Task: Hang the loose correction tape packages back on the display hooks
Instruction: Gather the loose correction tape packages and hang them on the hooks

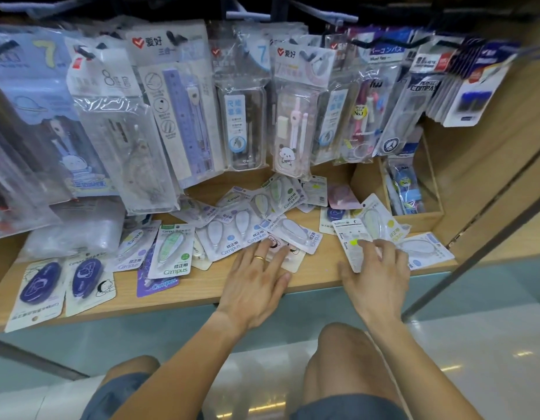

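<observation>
Resting hands (pixel 317 268) on packages (pixel 229 234), shelf edge (pixel 171 301)

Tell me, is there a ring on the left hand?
Yes, a gold ring sits on one finger of the left hand.
</observation>
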Demonstrator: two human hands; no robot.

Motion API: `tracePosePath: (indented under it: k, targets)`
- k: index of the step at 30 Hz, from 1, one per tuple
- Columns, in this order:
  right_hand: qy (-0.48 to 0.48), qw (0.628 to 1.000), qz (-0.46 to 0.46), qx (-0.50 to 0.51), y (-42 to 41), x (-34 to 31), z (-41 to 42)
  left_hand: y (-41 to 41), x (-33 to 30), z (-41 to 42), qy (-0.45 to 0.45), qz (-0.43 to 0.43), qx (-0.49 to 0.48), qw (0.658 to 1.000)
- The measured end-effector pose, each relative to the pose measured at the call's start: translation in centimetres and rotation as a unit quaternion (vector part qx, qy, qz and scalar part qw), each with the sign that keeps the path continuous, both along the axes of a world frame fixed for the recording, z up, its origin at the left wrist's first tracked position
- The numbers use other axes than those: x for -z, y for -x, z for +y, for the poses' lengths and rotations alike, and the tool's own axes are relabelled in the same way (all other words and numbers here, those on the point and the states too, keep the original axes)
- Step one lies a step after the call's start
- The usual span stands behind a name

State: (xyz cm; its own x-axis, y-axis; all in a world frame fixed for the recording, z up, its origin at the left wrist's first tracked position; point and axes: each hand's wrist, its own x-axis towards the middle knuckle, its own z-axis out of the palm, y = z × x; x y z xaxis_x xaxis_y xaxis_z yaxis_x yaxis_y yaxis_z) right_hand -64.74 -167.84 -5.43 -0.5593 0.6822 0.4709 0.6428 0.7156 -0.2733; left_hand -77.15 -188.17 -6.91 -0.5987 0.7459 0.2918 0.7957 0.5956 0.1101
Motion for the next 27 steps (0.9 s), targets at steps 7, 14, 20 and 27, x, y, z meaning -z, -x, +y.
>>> tracePosePath:
  k: [7,14,20,27]
  targets:
    - [0.116,0.987,0.100,-0.044,0.3,-1.1,-0.9,-0.6,-0.6,0.5,-0.009,0.021,-0.050,0.998]
    - [0.532,0.788,0.307,-0.038,1.8,-0.8,-1.4,-0.4,-0.7,3.0,-0.005,0.050,0.076,0.996]
    - [0.239,0.965,0.082,0.067,0.2,-1.7,0.6,0.7,-0.1,3.9,0.035,0.024,0.055,0.998]
    - [-0.025,0.979,-0.084,-0.182,9.3,-2.4,2.7,0.5,0.3,4.1,0.029,0.018,0.035,0.999]
